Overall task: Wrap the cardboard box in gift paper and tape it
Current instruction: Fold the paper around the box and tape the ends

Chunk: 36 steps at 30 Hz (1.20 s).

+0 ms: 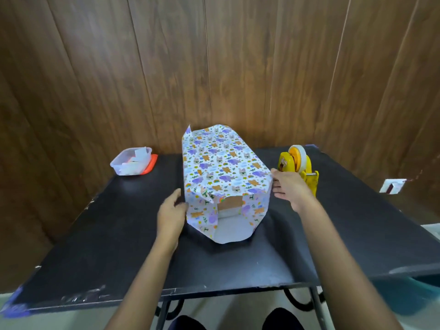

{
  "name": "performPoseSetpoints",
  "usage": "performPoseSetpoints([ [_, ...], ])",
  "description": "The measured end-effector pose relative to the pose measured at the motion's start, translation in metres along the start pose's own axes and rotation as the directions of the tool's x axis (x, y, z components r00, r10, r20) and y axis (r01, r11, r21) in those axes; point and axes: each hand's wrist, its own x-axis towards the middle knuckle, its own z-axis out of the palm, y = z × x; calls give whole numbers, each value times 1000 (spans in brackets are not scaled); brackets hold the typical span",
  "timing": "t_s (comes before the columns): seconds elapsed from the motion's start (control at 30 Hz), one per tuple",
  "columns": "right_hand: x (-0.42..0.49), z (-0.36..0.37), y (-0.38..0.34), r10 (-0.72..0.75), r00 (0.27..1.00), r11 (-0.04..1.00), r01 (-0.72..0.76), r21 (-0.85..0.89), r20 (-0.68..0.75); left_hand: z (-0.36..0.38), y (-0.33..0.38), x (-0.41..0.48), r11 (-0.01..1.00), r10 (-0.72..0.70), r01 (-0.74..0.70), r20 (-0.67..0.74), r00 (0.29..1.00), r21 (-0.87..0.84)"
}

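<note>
A cardboard box [229,203] stands in the middle of the black table, covered in white gift paper [221,160] printed with cartoon animals. Brown cardboard shows only through the open near end, where loose paper flaps stick out toward me. My left hand [172,211] lies flat against the paper on the box's left side. On the right side, the straight fingers of my right hand [289,184] touch the paper at the upper corner. A yellow tape dispenser [297,166] with a roll of tape stands just behind my right hand.
At the back left of the black table [119,234] sits a clear plastic container [132,160] with white scraps, on an orange lid. A wood-panelled wall rises behind. The table's front edge is near my knees.
</note>
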Motion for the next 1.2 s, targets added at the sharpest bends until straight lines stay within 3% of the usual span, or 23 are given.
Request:
performPoseSetpoints([
  [0.07,-3,-3,3,-55,992,998,53,-21,-116,5,14,-10,999,34,-42,-282,959,-22],
  [0.1,-5,-5,2,-45,993,999,43,-24,-105,8,23,-17,996,25,-50,-336,942,-67],
  [0.13,-7,-6,0,-3,999,1000,2,-21,-36,12,33,-21,991,-18,-24,-313,950,-131],
  [0.23,-10,-5,-2,127,964,991,-134,17,234,24,53,-27,931,-245,240,16,969,-275],
  [0.3,-5,-2,1,122,954,981,-158,115,274,30,54,-23,878,-308,323,101,946,-352],
  [0.4,1,4,5,69,968,961,-129,245,241,36,55,-17,797,-352,338,71,933,-501],
  [0.53,6,9,11,37,967,958,-106,268,253,38,47,-6,777,-380,325,10,925,-539],
  [0.87,6,9,35,-78,964,952,-4,305,255,48,16,-14,856,-176,105,-94,980,-505],
  [1.07,6,14,45,-107,964,960,36,278,244,50,0,-12,877,-179,145,-32,983,-458],
  [1.2,6,19,47,-160,974,955,111,274,162,53,-4,-8,914,-182,123,-119,976,-386],
])
